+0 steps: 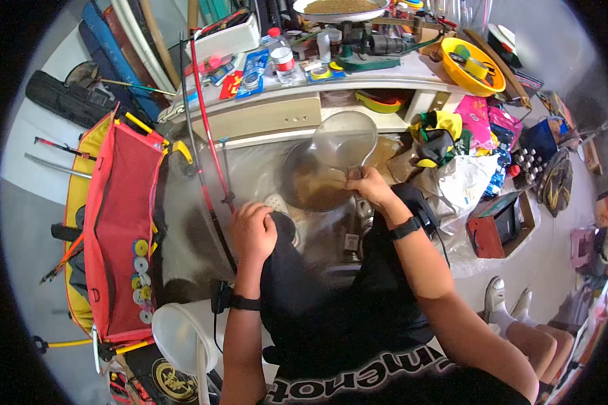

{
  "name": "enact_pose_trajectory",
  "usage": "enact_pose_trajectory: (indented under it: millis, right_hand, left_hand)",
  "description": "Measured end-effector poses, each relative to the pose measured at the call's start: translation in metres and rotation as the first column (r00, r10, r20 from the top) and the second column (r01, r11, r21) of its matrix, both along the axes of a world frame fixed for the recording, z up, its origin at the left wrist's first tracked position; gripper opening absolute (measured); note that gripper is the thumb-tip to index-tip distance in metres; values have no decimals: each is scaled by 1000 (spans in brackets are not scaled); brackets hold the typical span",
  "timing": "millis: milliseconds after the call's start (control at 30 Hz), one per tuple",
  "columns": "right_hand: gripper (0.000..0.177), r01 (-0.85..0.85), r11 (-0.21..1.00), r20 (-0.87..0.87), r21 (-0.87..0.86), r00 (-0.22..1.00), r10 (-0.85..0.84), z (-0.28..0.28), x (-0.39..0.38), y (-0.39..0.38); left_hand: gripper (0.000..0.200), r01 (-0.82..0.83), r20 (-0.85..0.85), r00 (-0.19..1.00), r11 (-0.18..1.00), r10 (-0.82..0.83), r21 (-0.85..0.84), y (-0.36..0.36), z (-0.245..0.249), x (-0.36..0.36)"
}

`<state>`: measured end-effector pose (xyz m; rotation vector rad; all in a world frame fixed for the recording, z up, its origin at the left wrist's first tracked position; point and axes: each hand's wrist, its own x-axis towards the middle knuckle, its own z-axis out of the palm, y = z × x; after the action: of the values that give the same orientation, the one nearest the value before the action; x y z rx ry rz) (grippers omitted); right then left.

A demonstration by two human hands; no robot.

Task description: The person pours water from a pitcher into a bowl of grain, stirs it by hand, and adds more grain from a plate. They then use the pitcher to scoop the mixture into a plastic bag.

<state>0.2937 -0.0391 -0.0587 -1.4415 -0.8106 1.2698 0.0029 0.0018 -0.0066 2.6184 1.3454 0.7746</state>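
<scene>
My right hand (370,187) grips the rim of a clear plastic bowl (344,139), tilted over a round dark basin (311,185) that holds brownish powder or feed. My left hand (252,231) rests closed on my black-clad knee, near a white perforated object (275,202). Both wrists wear black bands. The basin sits low in front of me, under a cluttered counter.
A cluttered counter (277,115) ahead carries a scale pan of brown grain (341,8), a yellow bowl (471,66), bottles and tape. Red fishing rods (208,142) lean left of the basin; a red-yellow bag (118,216) stands left. Another person's legs (520,327) are at right.
</scene>
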Motion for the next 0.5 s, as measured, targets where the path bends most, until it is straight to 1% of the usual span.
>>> enact_pose_trajectory:
  millis: [67, 167, 233, 300, 333, 400, 500]
  right_hand:
    - [21, 41, 998, 75, 50, 996, -45, 0, -2, 0]
    - [22, 12, 1000, 38, 16, 999, -12, 3, 0, -1]
    - [22, 27, 999, 61, 36, 998, -29, -3, 0, 1]
    - [22, 17, 999, -14, 31, 1000, -17, -7, 2, 2]
    - [22, 15, 999, -15, 31, 1000, -14, -9, 3, 2]
    - [20, 26, 997, 52, 66, 998, -30, -12, 3, 3]
    - [19, 43, 997, 51, 62, 998, -47, -11, 2, 3]
  left_hand:
    - [13, -5, -3, 1000, 1000, 5, -2, 0, 2, -1]
    - [12, -14, 15, 1000, 1000, 13, 12, -1, 3, 0]
    - [12, -5, 38, 999, 1000, 4, 31, -1, 1, 0]
    - [12, -6, 37, 999, 1000, 5, 31, -3, 6, 1]
    - [11, -2, 38, 999, 999, 1, 33, -3, 8, 1]
    - [11, -4, 39, 999, 999, 3, 32, -4, 8, 2]
    - [11, -2, 36, 999, 999, 1, 35, -3, 8, 1]
